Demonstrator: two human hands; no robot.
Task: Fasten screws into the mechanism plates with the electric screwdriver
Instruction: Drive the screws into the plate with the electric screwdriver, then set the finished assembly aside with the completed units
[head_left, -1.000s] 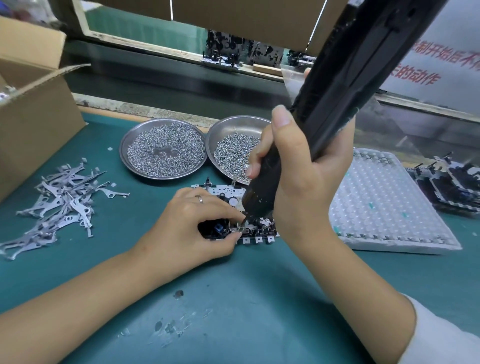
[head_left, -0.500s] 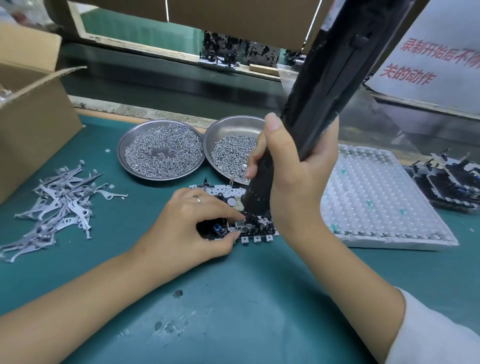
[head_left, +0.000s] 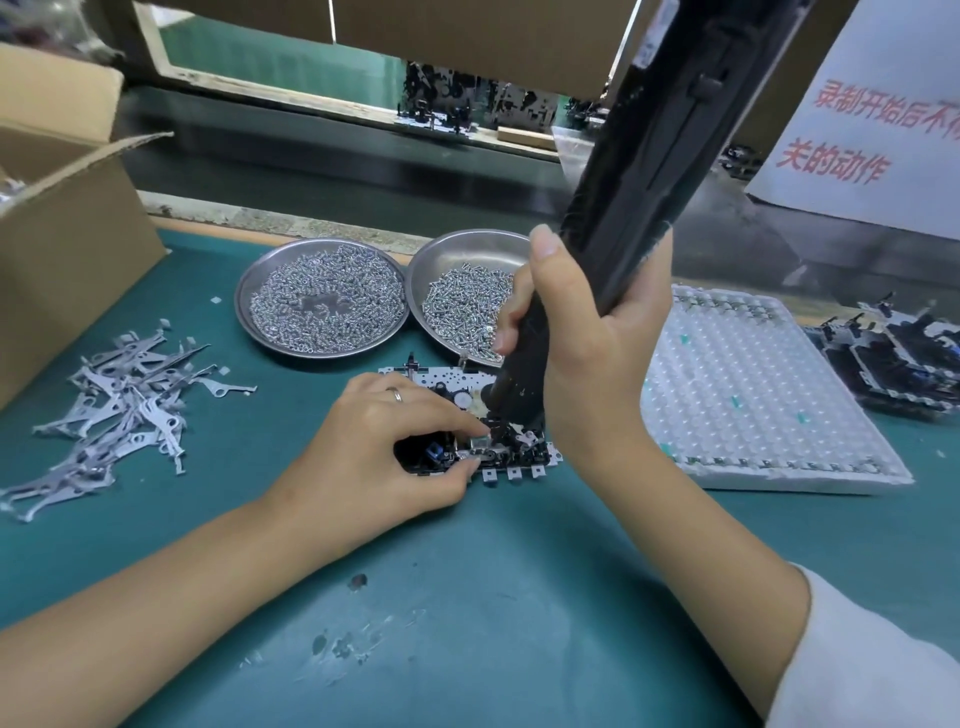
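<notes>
Black electric screwdriver (head_left: 639, 171), gripped in my right hand (head_left: 587, 358), tip on mechanism plate (head_left: 457, 400).
Risk: left hand (head_left: 374, 447) fingertips (head_left: 470, 464) pinch the plate beside the bit; a slipping bit could nick them or strip the screw.

Bright, even overhead light, soft short shadows under both forearms on the green mat (head_left: 493, 597). Specular glare on the two steel dishes (head_left: 319, 299) and their screws. Wide-angle bowing at edges; the near, dark electric screwdriver (head_left: 639, 171) is slightly soft.
</notes>
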